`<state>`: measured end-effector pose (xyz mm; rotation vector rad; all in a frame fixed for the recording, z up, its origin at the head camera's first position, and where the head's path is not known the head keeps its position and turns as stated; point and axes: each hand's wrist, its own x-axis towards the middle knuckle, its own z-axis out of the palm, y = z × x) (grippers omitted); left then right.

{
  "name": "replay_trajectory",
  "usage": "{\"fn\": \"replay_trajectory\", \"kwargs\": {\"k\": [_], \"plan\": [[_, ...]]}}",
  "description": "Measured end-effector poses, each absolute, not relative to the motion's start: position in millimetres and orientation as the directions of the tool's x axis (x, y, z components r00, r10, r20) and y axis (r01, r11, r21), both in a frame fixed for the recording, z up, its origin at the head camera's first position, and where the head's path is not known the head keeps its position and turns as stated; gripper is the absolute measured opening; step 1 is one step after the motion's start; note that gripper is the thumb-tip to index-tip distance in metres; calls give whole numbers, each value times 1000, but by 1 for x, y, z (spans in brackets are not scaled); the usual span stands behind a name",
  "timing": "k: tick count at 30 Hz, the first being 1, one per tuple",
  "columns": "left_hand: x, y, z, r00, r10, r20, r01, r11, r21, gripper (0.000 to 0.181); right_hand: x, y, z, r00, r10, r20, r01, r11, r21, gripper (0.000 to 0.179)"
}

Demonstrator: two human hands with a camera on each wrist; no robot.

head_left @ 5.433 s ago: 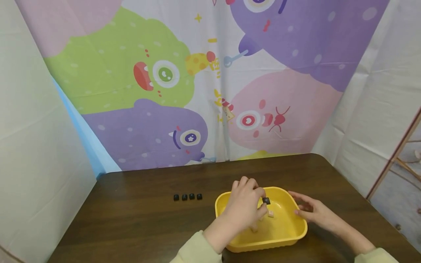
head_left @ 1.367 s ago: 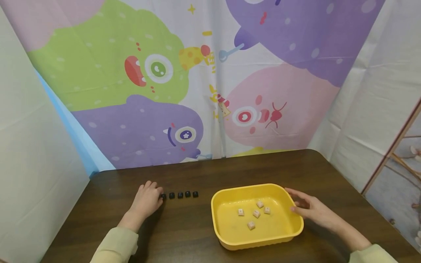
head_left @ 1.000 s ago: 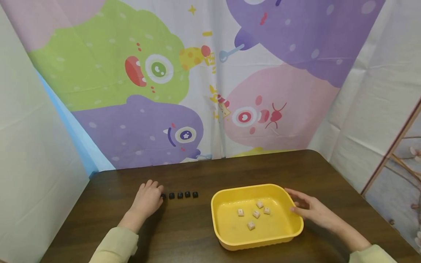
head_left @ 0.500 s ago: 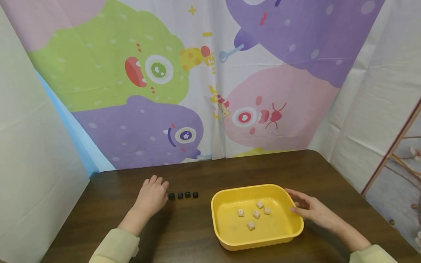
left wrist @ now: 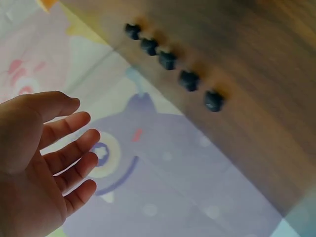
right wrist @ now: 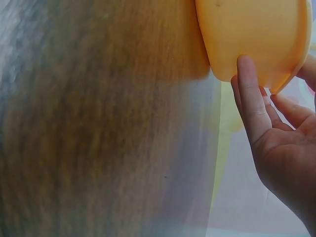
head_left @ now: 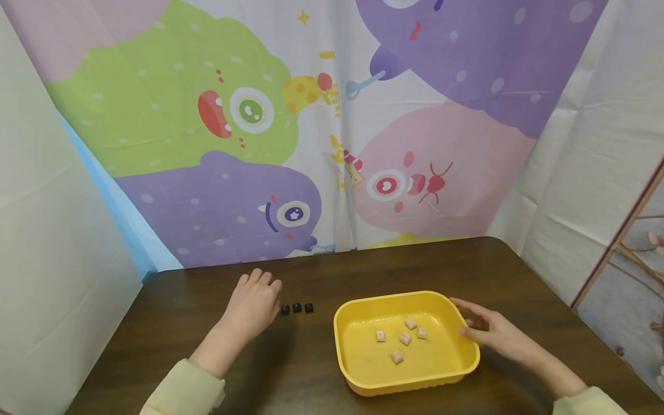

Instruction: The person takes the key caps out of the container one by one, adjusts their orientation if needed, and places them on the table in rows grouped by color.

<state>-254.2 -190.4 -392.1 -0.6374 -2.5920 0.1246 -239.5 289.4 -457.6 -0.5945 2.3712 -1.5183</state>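
A row of several black keycaps lies on the dark wooden table, evident in full in the left wrist view. My left hand hovers over the row's left part, hiding some keycaps from the head camera. In the left wrist view its fingers are loosely bent, with nothing in them. The yellow plastic basin stands to the right, several cream keycaps scattered on its floor. At its right end my right hand grips the rim, thumb over the edge and fingers along the outer wall.
The brown table extends around the row and the basin. Behind its far edge hangs a cloth printed with cartoon monsters, and pale cloths close off both sides.
The left hand came from the basin with a black keycap, set it at the row's left end, let go, and now lifts and moves right. The right hand stays at the basin.
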Motion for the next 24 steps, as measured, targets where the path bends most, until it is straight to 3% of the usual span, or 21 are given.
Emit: {"fn": "replay_trajectory", "kwargs": {"k": [9, 24], "plan": [[-243, -170, -378, -749, 501, 433, 450, 865, -222, 15, -240, 289, -458, -902, -429, -48, -149, 415, -898, 61], [-229, -133, -370, -682, 542, 490, 519, 832, -198, 16, -240, 290, -458, -881, -472, -13, -183, 366, -913, 60]]}}
